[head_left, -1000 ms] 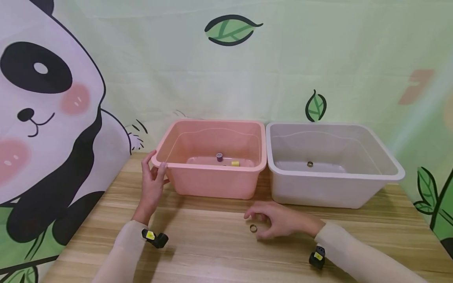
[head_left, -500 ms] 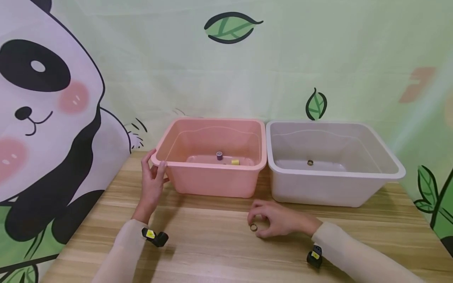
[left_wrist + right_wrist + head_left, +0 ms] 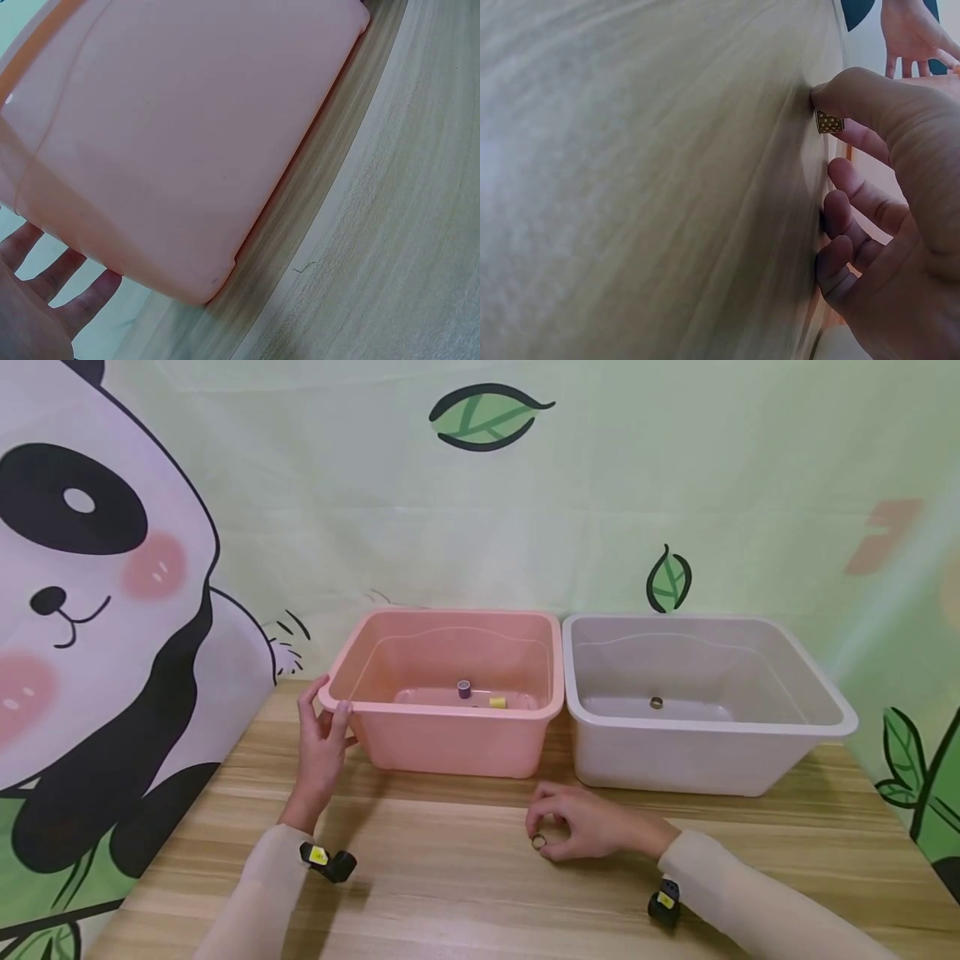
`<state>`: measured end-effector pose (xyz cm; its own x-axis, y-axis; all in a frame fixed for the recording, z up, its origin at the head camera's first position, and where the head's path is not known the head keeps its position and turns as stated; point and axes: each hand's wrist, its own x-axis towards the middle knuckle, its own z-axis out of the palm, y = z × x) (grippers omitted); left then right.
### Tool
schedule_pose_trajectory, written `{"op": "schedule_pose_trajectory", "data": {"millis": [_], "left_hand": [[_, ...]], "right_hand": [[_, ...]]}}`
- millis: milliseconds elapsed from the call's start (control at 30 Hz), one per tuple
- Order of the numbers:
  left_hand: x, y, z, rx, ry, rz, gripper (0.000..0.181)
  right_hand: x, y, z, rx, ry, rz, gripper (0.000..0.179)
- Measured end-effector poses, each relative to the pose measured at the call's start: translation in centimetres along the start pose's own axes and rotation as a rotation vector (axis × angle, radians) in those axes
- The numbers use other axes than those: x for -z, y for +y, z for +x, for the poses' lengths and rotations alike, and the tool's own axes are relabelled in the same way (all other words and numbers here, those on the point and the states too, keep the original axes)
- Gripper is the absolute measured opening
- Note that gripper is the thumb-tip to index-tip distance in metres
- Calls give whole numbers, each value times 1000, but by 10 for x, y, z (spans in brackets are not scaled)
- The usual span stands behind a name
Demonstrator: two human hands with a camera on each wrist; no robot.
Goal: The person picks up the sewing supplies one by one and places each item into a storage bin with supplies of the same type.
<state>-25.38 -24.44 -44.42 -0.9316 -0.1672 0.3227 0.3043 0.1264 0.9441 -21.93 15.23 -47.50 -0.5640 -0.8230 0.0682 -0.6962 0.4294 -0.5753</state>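
Note:
A small gold ring (image 3: 538,842) with a dimpled surface stands on the wooden table (image 3: 435,893). My right hand (image 3: 588,823) pinches it between thumb and index finger; the right wrist view shows the ring (image 3: 829,121) close under the thumb tip, the other fingers curled loosely near the tabletop. My left hand (image 3: 322,756) grips the near left corner of the pink bin (image 3: 450,743), thumb on the rim. In the left wrist view, several spread fingers of the left hand (image 3: 37,307) lie along the side of the bin.
Inside the pink bin lie a purple hollow cylinder (image 3: 464,689) and a yellow one (image 3: 497,702). Close beside it on the right stands a grey bin (image 3: 675,756) with another gold ring (image 3: 657,702) inside. Behind them hangs a printed cloth (image 3: 360,485).
My right index finger has come down onto the ring and closed against it with the thumb. The left hand has kept its place on the pink bin.

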Motion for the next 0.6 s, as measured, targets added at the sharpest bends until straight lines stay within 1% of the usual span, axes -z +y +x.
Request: {"op": "schedule_pose_trajectory", "data": {"millis": [367, 600], "left_hand": [[1, 3, 0, 11, -9, 26, 57], [0, 1, 0, 3, -2, 13, 57]], "right_hand": [[0, -2, -1, -16, -1, 2, 18], [1, -4, -1, -24, -7, 6, 19]]}}
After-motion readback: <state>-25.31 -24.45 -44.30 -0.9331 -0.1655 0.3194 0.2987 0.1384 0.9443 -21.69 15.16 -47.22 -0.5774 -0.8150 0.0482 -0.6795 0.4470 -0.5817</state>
